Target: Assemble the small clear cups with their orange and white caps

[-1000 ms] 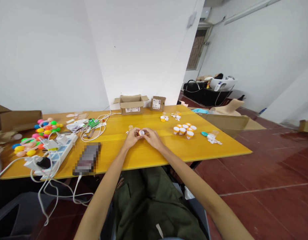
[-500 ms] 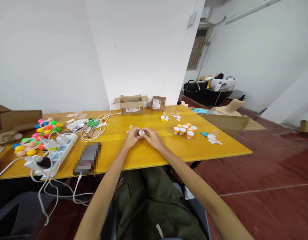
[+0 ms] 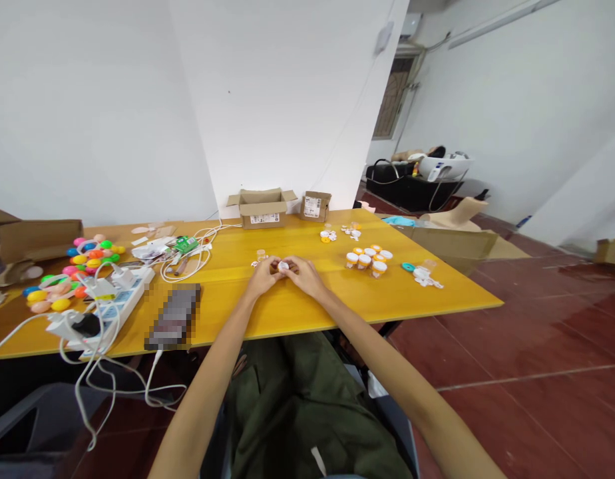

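My left hand (image 3: 262,276) and my right hand (image 3: 303,275) meet over the middle of the yellow table (image 3: 287,313). Both pinch a small orange bottle with a white cap (image 3: 283,266) between their fingertips. A tiny clear cup (image 3: 260,254) stands just behind my left hand. To the right, a cluster of several white-capped orange bottles (image 3: 370,258) stands on the table. Loose white caps (image 3: 329,235) lie farther back.
A power strip with plugs and white cables (image 3: 100,306) and a dark phone (image 3: 174,324) lie at the left front. Coloured plastic eggs (image 3: 82,263) are piled at the far left. Two cardboard boxes (image 3: 261,207) stand by the wall. A teal lid and white bits (image 3: 421,273) lie right.
My hands stay together on the small bottle; the fingers have shifted slightly around its cap. The view has barely moved.
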Available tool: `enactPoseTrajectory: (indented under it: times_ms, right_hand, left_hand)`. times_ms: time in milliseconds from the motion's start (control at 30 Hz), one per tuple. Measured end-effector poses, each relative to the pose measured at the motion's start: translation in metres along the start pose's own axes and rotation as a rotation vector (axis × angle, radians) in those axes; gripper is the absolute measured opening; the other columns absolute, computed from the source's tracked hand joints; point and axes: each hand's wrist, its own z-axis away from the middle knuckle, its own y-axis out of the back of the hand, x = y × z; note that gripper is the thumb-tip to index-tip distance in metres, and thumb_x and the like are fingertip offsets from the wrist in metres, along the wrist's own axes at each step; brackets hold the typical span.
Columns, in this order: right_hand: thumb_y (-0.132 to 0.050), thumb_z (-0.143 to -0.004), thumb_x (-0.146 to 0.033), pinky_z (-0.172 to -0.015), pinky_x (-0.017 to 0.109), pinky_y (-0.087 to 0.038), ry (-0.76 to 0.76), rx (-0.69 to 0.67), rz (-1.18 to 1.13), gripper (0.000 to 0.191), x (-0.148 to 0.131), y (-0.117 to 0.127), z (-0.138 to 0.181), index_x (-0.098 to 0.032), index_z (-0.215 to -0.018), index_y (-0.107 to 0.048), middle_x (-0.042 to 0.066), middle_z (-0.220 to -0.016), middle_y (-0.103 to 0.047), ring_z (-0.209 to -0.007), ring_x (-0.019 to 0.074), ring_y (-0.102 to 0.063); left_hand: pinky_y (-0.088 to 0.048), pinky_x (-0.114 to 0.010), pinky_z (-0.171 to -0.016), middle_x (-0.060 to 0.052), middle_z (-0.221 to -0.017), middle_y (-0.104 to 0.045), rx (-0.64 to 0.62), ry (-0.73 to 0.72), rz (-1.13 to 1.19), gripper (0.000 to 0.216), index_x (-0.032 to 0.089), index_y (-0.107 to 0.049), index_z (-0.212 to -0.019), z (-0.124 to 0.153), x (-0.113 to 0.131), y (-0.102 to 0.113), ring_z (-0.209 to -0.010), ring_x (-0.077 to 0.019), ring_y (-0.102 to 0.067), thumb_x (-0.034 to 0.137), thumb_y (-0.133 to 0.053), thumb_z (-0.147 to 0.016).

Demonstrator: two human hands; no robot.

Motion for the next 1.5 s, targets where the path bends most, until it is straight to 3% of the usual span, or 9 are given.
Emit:
enactPoseTrajectory:
  times_ms: [267, 467, 733, 1500]
  right_hand:
    - [-0.065, -0.084, -0.024, -0.073, 0.031, -0.056, -0.005, -0.041, 0.077, 0.009, -0.002, 0.003, 0.000, -0.025, -0.089, -0.072, 0.002, -0.085, -0.076, -0.076, 0.0197, -0.070]
    - [-0.066, -0.082, -0.022, -0.072, 0.030, -0.054, -0.055, -0.069, 0.087, 0.009, -0.003, 0.004, -0.002, -0.024, -0.087, -0.073, 0.001, -0.084, -0.076, -0.075, 0.0193, -0.069]
    - [-0.064, -0.086, -0.026, -0.075, 0.027, -0.053, -0.084, -0.102, 0.030, 0.012, -0.003, 0.004, -0.002, -0.022, -0.091, -0.074, 0.002, -0.088, -0.077, -0.080, 0.0180, -0.069]
    - [-0.068, -0.084, -0.023, -0.076, 0.028, -0.050, -0.088, -0.056, 0.163, 0.008, -0.002, 0.001, -0.004, -0.023, -0.088, -0.074, 0.003, -0.087, -0.075, -0.082, 0.0187, -0.067]
  left_hand:
    - [-0.047, -0.038, -0.090, -0.002, -0.082, -0.068, 0.048, -0.013, -0.173, 0.020, 0.025, -0.070, -0.079, 0.000, -0.003, 0.001, -0.093, -0.0246, -0.060, 0.021, -0.082, -0.063]
    - [-0.044, -0.041, -0.091, -0.004, -0.083, -0.067, 0.029, 0.044, -0.374, 0.014, 0.025, -0.071, -0.079, 0.001, 0.003, -0.001, -0.099, -0.0281, -0.056, 0.024, -0.078, -0.068]
    - [-0.043, -0.039, -0.093, -0.002, -0.090, -0.069, -0.035, 0.119, -0.549, 0.014, 0.026, -0.072, -0.087, 0.002, 0.013, -0.001, -0.102, -0.0249, -0.056, 0.035, -0.072, -0.077]
    - [-0.043, -0.041, -0.093, -0.005, -0.094, -0.068, -0.037, 0.131, -0.639, 0.015, 0.026, -0.072, -0.089, 0.001, 0.006, -0.003, -0.105, -0.0272, -0.055, 0.037, -0.069, -0.080]
